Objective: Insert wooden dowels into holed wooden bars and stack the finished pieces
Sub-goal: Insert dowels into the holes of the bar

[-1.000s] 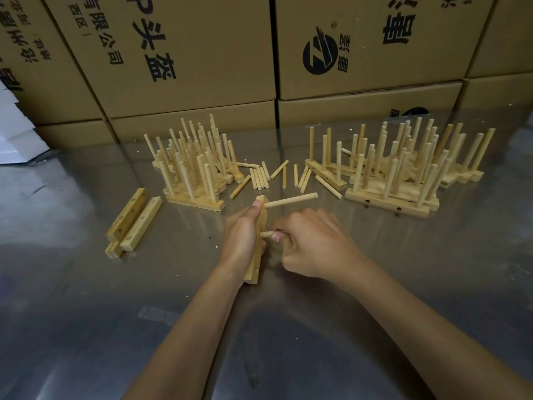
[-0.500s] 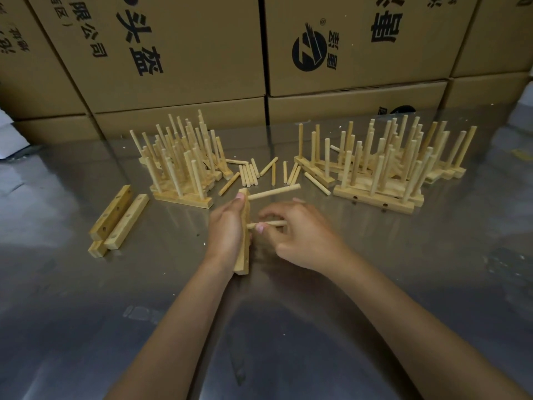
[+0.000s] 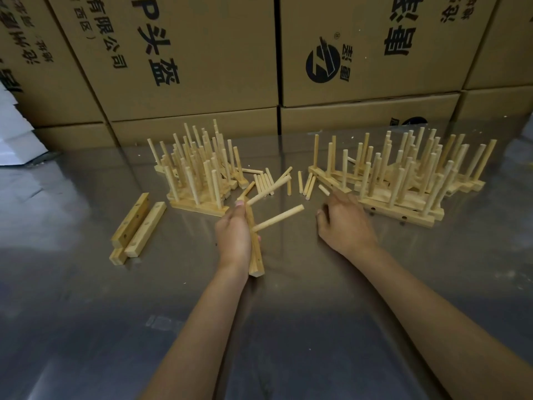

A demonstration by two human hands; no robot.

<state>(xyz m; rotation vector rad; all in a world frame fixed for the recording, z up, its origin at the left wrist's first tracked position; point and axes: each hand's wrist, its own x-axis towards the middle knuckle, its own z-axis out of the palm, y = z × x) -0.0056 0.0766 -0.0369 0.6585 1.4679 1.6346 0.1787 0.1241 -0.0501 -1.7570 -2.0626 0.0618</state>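
Observation:
My left hand (image 3: 233, 235) grips a holed wooden bar (image 3: 256, 262) stood on edge on the metal table, thumb at its far end. Two dowels stick out of the bar to the right: a lower dowel (image 3: 278, 220) and an upper dowel (image 3: 268, 190). My right hand (image 3: 344, 223) lies further right with fingers stretched forward, its fingertips over the near end of a loose dowel (image 3: 324, 189). It holds nothing that I can see. More loose dowels (image 3: 264, 183) lie behind the bar.
Finished pieces stand in a left stack (image 3: 196, 174) and a larger right stack (image 3: 403, 183). Bare bars (image 3: 138, 223) lie at the left. Cardboard boxes (image 3: 202, 67) wall off the back of the table (image 3: 86, 313).
My right hand has let go of the second dowel, now seated in the bar, and moved right and forward to the loose dowels. My left hand still grips the bar.

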